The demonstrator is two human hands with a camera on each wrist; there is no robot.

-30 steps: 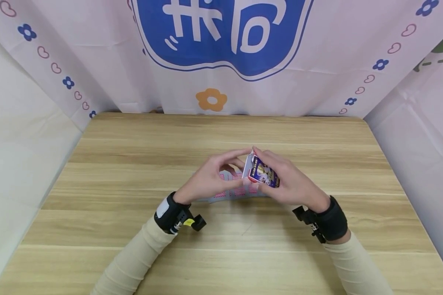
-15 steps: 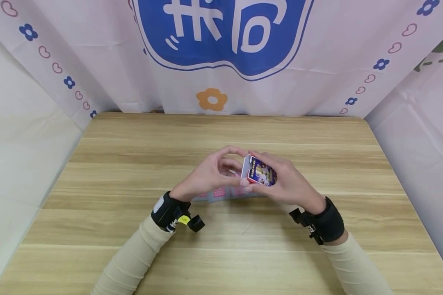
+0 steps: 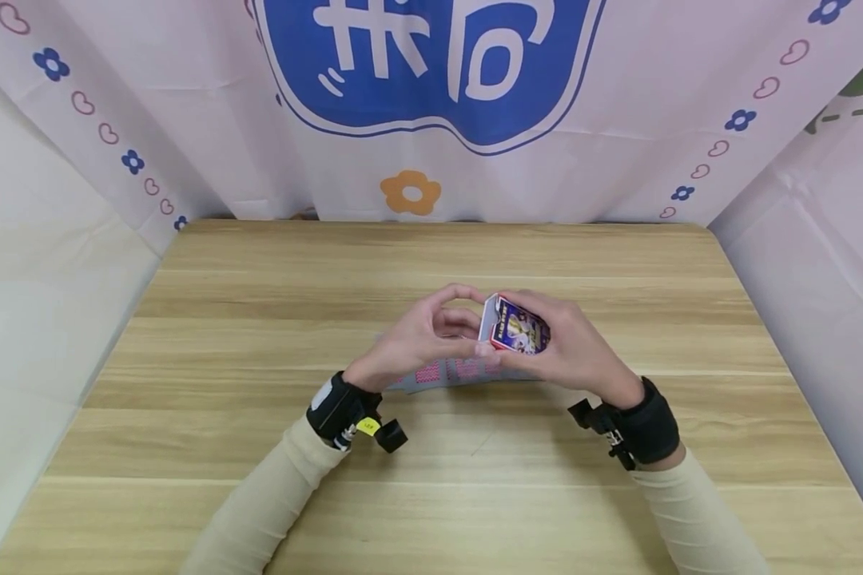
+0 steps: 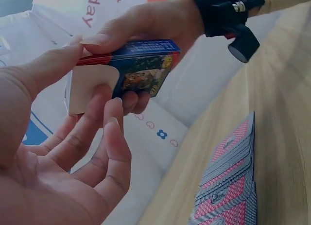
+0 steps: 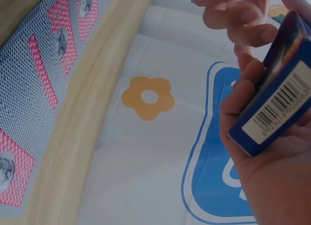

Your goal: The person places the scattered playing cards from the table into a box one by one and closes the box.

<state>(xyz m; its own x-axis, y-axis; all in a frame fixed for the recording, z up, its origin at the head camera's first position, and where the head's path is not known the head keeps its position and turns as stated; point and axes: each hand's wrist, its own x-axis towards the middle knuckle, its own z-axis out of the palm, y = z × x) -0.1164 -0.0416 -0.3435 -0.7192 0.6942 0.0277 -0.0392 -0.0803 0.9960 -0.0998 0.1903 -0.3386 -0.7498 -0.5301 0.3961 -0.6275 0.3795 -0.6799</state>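
Note:
A small card box (image 3: 521,326) with a dark blue and red printed face is held above the table, its pale end flap (image 4: 90,89) facing the left hand. My right hand (image 3: 575,343) grips the box along its sides, and a barcode shows on its end in the right wrist view. My left hand (image 3: 431,331) pinches the flap end, thumb at the top edge and a finger against the flap. Beneath the hands, a spread row of playing cards (image 3: 431,374) lies face down with pink patterned backs, partly hidden by them.
The wooden table (image 3: 431,495) reaches back to a white printed cloth (image 3: 575,184). More white cloth hangs at both sides. A strap with a small camera (image 3: 355,415) sits on the left wrist, and another strap (image 3: 640,423) on the right.
Both hands and the card box have shifted a little, slightly left at first and then back to the right. The grip on the box looks much the same, and the cards stay put.

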